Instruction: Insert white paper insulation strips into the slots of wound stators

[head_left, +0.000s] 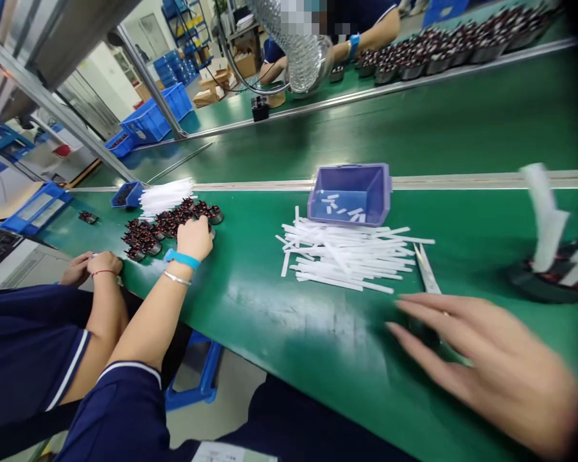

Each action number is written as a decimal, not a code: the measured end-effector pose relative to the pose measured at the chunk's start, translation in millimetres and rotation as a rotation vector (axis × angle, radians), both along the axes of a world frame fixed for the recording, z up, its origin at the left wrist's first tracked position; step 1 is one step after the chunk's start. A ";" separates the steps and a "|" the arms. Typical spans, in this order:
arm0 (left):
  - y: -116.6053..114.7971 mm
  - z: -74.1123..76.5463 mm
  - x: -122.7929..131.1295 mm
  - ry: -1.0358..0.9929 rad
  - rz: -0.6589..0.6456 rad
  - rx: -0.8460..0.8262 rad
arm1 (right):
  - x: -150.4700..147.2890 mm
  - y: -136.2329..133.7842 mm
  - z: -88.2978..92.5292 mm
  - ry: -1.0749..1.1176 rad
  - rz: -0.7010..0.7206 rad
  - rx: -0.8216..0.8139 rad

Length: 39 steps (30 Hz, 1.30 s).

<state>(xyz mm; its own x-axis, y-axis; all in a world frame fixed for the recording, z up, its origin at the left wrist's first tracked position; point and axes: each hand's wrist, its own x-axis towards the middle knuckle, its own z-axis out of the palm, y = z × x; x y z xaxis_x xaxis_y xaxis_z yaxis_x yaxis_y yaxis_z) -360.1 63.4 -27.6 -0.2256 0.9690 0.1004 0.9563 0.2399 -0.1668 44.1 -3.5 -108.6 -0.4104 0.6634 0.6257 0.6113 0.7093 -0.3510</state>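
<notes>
My left hand (195, 239), with a blue wristband, reaches to the far left. Its fingers curl down round a copper-wound coil (212, 232) at the right edge of a cluster of similar black and reddish coils (147, 236); the fingertips are partly hidden. My right hand (491, 359), blurred, hovers at the right with fingers stretched apart, nothing visibly held. Beneath its fingertips lies a pair of scissors (426, 269), blades pointing away, handles mostly covered. Left of the scissors is a loose pile of white strips (351, 250), in front of a purple-blue bin (349, 172) containing small white pieces.
A dark round tray (534, 282) with white strips stands at the right edge. Another person's hands (101, 264) are at the left. Beyond the coils lie a white strip stack (166, 196) and a small blue bin (126, 194). A silver duct (308, 64) hangs over the far bench.
</notes>
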 end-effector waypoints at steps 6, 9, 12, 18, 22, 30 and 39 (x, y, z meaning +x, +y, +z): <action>-32.1 4.1 29.5 -0.017 -0.275 -0.187 | -77.8 32.7 4.9 -0.292 0.041 0.139; -37.8 4.8 25.2 -0.102 -0.311 -0.312 | -88.7 41.7 2.1 -0.287 0.029 0.129; -40.8 5.1 18.4 -0.276 -0.297 -0.272 | -80.8 37.2 4.5 -0.249 0.064 0.144; -42.5 -5.3 65.7 -1.724 0.097 -0.117 | -74.1 26.5 2.8 -0.107 0.103 -0.001; -34.2 -6.3 120.7 -2.175 0.280 -0.172 | -81.2 22.0 1.9 -0.042 0.104 -0.182; -35.2 -21.9 157.0 -2.150 -0.043 -0.421 | -19.9 16.3 41.5 0.323 0.084 -0.642; -50.6 -37.0 163.3 -2.059 -0.070 -0.514 | -20.4 11.8 47.5 0.579 0.207 -0.994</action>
